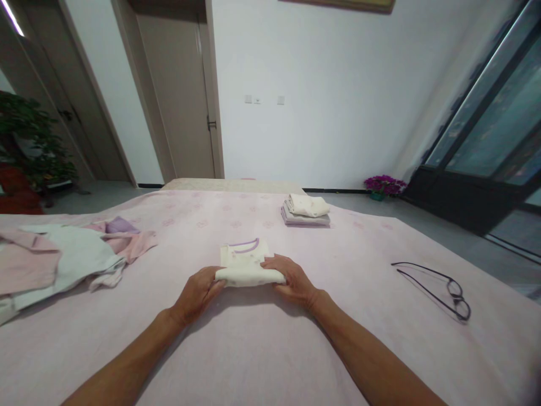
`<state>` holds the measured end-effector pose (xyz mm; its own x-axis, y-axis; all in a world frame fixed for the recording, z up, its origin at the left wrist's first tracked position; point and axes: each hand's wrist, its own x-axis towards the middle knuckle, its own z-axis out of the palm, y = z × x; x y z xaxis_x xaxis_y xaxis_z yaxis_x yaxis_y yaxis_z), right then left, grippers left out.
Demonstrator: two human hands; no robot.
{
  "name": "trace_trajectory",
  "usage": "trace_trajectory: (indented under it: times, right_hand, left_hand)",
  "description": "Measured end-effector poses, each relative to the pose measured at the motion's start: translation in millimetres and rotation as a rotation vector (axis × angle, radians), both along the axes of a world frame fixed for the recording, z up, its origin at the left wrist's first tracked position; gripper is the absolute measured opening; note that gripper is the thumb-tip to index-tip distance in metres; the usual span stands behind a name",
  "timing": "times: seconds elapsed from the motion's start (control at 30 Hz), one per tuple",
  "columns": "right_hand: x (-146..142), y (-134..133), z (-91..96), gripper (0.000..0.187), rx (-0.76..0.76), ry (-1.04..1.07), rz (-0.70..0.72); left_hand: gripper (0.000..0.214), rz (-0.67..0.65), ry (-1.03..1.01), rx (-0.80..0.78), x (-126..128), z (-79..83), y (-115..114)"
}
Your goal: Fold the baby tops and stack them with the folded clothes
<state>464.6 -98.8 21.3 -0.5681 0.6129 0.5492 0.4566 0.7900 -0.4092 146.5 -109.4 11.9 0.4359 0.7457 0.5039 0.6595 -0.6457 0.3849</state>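
Observation:
A small cream garment with a purple neckline (pixel 245 256) lies folded on the pink bedsheet (pixel 262 349) in front of me. My left hand (pixel 198 293) grips the near folded edge at its left end. My right hand (pixel 291 279) holds the same folded edge at its right end, fingers lying over the cloth. The near edge is rolled up off the sheet between both hands.
A stack of folded clothes (pixel 305 210) sits farther back on the bed. A loose heap of pink, white and purple clothes (pixel 63 254) lies at the left. Black-framed glasses (pixel 443 287) rest on the right. A potted plant (pixel 29 146), doors and a glass door surround the bed.

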Motion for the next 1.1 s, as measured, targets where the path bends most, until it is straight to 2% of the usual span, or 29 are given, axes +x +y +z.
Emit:
trace_trajectory:
  times: [0.13, 0.2, 0.27, 0.37, 0.5, 0.6, 0.7, 0.87, 0.97, 1.03, 1.1]
  right_hand:
    - [3, 4, -8.1, 0.054, -0.026, 0.028, 0.049]
    - [6, 9, -14.7, 0.06, -0.003, 0.027, 0.107]
    - [7, 13, -18.4, 0.055, -0.02, 0.065, 0.122]
    - [0, 12, -15.7, 0.037, -0.207, 0.203, 0.003]
    - [-19, 12, -8.3, 0.035, -0.489, 0.399, -0.21]
    - [-31, 22, -9.2, 0.04, -0.549, 0.479, -0.27]
    - [-37, 39, -12.6, 0.046, -0.561, 0.446, -0.35]
    - [-39, 57, -11.4, 0.045, -0.449, 0.18, -0.545]
    - [-42, 58, -10.7, 0.044, -0.358, 0.071, -0.64]
    - [-42, 58, -11.9, 0.045, -0.271, 0.038, -0.652]
    - [-41, 60, -14.4, 0.046, -0.172, -0.015, -0.59]
  left_hand:
    - [0.049, -0.191, 0.089, -0.002, 1, 7.0, -6]
    - [0.049, -0.218, 0.092, 0.008, 0, 7.0, -3]
    - [0.042, -0.193, 0.039, -0.024, 1, 4.5, 2]
    - [0.034, -0.041, -0.129, -0.145, 6, 1.3, 4]
    - [0.039, 0.194, -0.395, -0.311, 22, 5.9, 1]
    - [0.05, 0.289, -0.477, -0.401, 31, 11.1, 3]
    - [0.065, 0.387, -0.453, -0.423, 31, 11.4, 11]
    - [0.063, 0.437, -0.221, -0.365, 20, 7.6, 19]
    - [0.056, 0.454, -0.056, -0.127, 17, 7.7, 17]
    - [0.051, 0.358, 0.025, 0.062, 18, 7.1, 15]
    - [0.05, 0.189, 0.13, 0.146, 22, 4.4, 14]
